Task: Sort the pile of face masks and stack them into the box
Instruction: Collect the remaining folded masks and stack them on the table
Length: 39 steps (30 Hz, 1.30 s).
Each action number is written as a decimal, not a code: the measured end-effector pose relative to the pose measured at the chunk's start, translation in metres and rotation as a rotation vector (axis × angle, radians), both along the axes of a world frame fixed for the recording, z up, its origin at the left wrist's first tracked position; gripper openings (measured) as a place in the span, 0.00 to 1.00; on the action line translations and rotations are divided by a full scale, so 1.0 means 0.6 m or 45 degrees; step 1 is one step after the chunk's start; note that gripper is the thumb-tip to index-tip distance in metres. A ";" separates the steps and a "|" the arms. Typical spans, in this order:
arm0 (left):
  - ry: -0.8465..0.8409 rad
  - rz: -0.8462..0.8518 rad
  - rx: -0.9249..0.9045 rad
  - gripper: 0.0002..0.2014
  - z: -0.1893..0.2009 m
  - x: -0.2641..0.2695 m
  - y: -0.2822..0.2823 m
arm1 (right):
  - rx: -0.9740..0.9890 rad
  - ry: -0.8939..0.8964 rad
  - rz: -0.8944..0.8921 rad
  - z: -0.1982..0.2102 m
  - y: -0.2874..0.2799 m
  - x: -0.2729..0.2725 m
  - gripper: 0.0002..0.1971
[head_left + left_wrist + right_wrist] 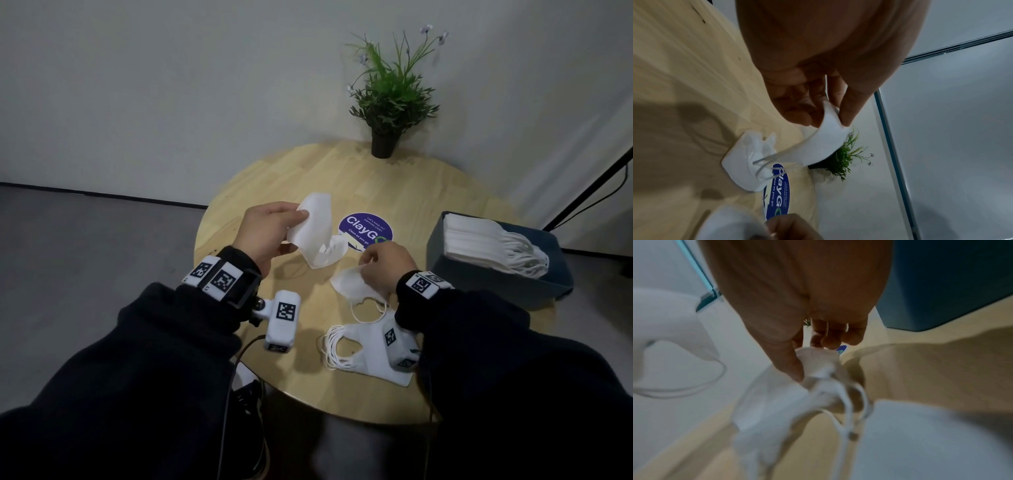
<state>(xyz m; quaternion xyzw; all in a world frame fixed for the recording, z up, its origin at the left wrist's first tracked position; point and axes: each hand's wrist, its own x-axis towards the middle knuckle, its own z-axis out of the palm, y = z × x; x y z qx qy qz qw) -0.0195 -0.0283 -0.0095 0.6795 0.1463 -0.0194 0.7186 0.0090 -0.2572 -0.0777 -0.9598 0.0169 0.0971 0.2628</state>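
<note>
A white mask (313, 222) is pinched at its upper edge between the thumb and curled fingers of the left hand (270, 233), raised above the round wooden bench (274, 178); its long axis runs up and away from the wearer, the lower end drooping toward a crumpled mask (327, 251) lying beside the purple sticker (364, 228). A second mask (352, 286) is gripped in the curled fingers of the right hand (385, 263), low over the bench, its ear loops trailing toward the wearer. A flat stack of sorted masks (368, 353) lies at the near edge, loops pointing left. Further masks (479, 243) are stacked in the blue box (486, 284) at the right, loops pointing right. A potted plant (388, 99) stands at the far edge. Only the left wrist view shows the pinch itself (830, 116); the right wrist view, blurred, shows loops dangling from the gripped mask (818, 365).
</note>
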 end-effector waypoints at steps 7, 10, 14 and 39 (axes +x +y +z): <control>-0.012 0.067 -0.027 0.07 0.005 0.003 0.024 | 0.676 -0.486 -0.133 0.058 -0.002 -0.009 0.14; -0.015 0.083 -0.033 0.07 0.008 0.003 0.019 | 1.062 -0.200 -0.167 0.075 -0.002 -0.036 0.14; -0.043 0.054 -0.008 0.03 0.005 -0.005 -0.006 | 1.393 0.151 -0.252 0.083 0.002 -0.049 0.11; -0.420 -0.533 0.480 0.22 -0.044 -0.018 -0.074 | 1.352 0.114 -0.053 0.084 -0.042 -0.072 0.18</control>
